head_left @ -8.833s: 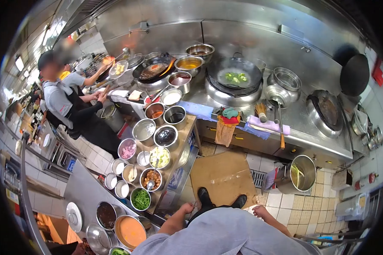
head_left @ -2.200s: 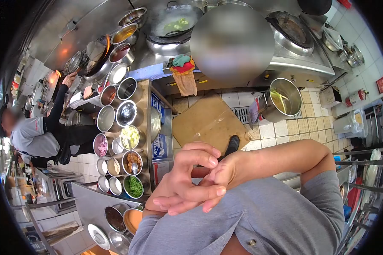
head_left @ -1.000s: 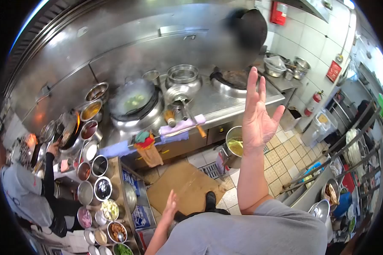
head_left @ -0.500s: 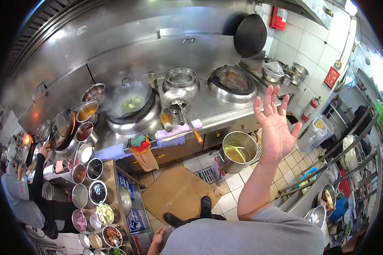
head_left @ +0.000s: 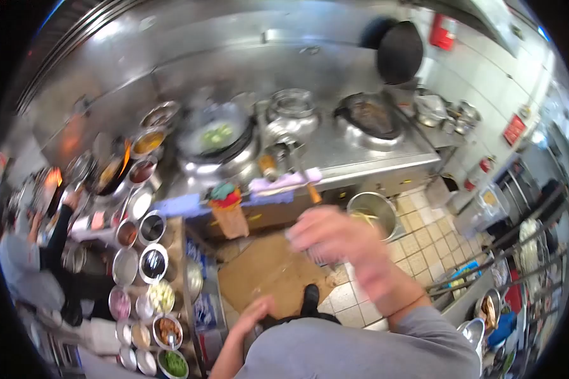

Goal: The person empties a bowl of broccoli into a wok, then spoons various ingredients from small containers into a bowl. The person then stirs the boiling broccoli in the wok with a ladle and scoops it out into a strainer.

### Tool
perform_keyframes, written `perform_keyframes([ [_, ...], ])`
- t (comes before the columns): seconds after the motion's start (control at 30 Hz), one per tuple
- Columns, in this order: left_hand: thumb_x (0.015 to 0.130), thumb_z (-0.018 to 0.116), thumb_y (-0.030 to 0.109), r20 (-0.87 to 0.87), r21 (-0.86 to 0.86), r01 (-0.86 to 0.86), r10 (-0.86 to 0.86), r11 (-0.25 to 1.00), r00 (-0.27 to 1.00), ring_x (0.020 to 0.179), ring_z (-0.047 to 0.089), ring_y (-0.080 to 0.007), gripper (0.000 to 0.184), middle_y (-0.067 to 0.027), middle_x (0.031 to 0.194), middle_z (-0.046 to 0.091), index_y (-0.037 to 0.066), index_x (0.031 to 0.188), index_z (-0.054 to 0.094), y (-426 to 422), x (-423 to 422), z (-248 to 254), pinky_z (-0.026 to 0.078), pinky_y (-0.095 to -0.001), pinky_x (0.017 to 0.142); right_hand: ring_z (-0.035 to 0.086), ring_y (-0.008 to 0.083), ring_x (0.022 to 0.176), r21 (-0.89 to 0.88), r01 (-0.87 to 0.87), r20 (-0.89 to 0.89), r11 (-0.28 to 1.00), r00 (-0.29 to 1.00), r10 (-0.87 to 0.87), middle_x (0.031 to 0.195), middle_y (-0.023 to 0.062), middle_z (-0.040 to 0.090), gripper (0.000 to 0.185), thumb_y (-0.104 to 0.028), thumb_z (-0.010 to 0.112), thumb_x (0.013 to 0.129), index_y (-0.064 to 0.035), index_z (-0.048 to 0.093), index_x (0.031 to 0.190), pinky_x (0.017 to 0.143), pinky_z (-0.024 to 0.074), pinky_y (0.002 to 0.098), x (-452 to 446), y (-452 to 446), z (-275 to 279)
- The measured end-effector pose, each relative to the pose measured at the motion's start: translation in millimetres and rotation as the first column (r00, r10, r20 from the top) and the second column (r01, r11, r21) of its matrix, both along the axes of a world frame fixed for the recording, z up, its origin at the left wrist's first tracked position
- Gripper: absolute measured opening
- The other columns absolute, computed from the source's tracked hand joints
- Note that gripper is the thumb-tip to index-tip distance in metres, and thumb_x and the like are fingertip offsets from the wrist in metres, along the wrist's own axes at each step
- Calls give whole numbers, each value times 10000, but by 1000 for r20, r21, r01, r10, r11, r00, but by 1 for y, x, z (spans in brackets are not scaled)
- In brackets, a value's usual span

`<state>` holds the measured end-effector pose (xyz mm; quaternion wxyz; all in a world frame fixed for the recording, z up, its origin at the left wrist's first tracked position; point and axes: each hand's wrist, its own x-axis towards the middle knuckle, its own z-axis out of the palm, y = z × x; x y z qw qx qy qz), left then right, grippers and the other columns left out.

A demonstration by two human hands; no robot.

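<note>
My right hand hangs in mid-air over the floor, blurred by motion. Its fingers stretch to the left and nothing shows in them. Beyond it, an orange-tipped handle juts over the stove edge from a strainer. A large pot on the floor is partly covered by that hand. My left hand is low beside my body, also blurred, its fingers extended and holding nothing visible. Green vegetables lie in a steaming wok on the stove.
Bowls of ingredients, among them chopped greens, line the left counter. Another person's arm reaches to a flaming wok. A pink towel lies along the stove edge. Cardboard covers the floor. Metal rails stand at right.
My right hand has come down and left from its raised, spread position. My left hand has risen slightly. The whole view has shifted, with the stove now further right.
</note>
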<state>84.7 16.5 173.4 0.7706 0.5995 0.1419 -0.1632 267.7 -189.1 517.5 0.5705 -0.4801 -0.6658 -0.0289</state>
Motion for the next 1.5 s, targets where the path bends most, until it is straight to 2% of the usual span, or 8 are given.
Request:
perform_keyframes([
  [0.07, 816, 468, 557, 156, -352, -6, 65, 936, 986, 1158, 428, -224, 698, -111, 1273, 437, 46, 1284, 384, -2, 26, 101, 358, -382, 951, 505, 258, 1066, -321, 78, 572, 944, 810, 128, 1095, 100, 535, 472, -490, 506, 810, -96, 558, 1064, 970, 290, 541, -20, 30, -24],
  [0.2, 783, 503, 570, 415, -459, 184, 27, 869, 909, 1127, 457, -210, 809, -144, 1251, 447, -18, 1306, 318, 8, 48, 206, 373, -369, 941, 491, 216, 1016, -478, -47, 617, 877, 693, 373, 934, 65, 515, 350, -391, 559, 762, -109, 586, 966, 1034, 189, 567, -52, 42, -66],
  [0.53, 714, 715, 119, 675, 59, 135, -139, 989, 725, 1089, 473, -181, 632, -136, 1187, 486, -1, 1253, 408, -25, 27, 247, 374, -308, 932, 521, 152, 842, -297, 220, 802, 929, 586, 118, 755, 10, 512, 74, -206, 524, 716, -160, 575, 689, 1016, 268, 358, -65, 37, -64],
  [0.67, 697, 718, 115, 862, 239, -132, -148, 962, 485, 699, 494, -173, 421, -102, 887, 515, 80, 1098, 592, -33, 14, 258, 404, -263, 567, 510, 90, 841, -204, 148, 820, 968, 566, 86, 785, -20, 520, 87, -192, 514, 710, -124, 549, 669, 915, 337, 233, -67, 26, -63],
  [0.73, 717, 687, 87, 873, 304, -134, -219, 943, 435, 699, 498, -168, 406, -100, 871, 514, 87, 1110, 587, -36, 8, 270, 400, -245, 549, 462, 88, 719, 85, 26, 990, 996, 112, -87, 688, -77, 506, 153, -191, 444, 712, -186, 466, 561, 760, 329, 186, -71, 27, -72],
  [1.27, 823, 512, 149, 878, 468, -382, -369, 797, 305, 595, 555, -149, 235, -130, 1021, 563, 152, 1027, 629, -46, 10, 302, 435, -230, 484, 460, 76, 941, 222, -70, 943, 972, 269, -196, 953, -36, 530, 425, -228, 276, 885, -207, 328, 1306, 929, 251, 272, -60, 32, -69],
  [1.43, 742, 598, 110, 778, 618, -325, -498, 716, 384, 719, 601, -177, 299, -101, 1075, 548, 164, 1032, 651, -39, 6, 284, 483, -255, 576, 494, 119, 924, 348, -262, 935, 900, 167, -312, 848, -5, 533, 193, -209, 396, 828, -143, 571, 876, 862, 349, 254, -52, 39, -82],
  [1.5, 716, 642, 105, 852, 437, -341, -261, 832, 454, 806, 602, -200, 310, -95, 1057, 556, 120, 1025, 648, -41, 12, 263, 487, -273, 660, 512, 141, 948, -95, 57, 936, 994, 345, 69, 865, -10, 565, 148, -190, 439, 774, -175, 579, 727, 845, 371, 238, -59, 28, -112],
])
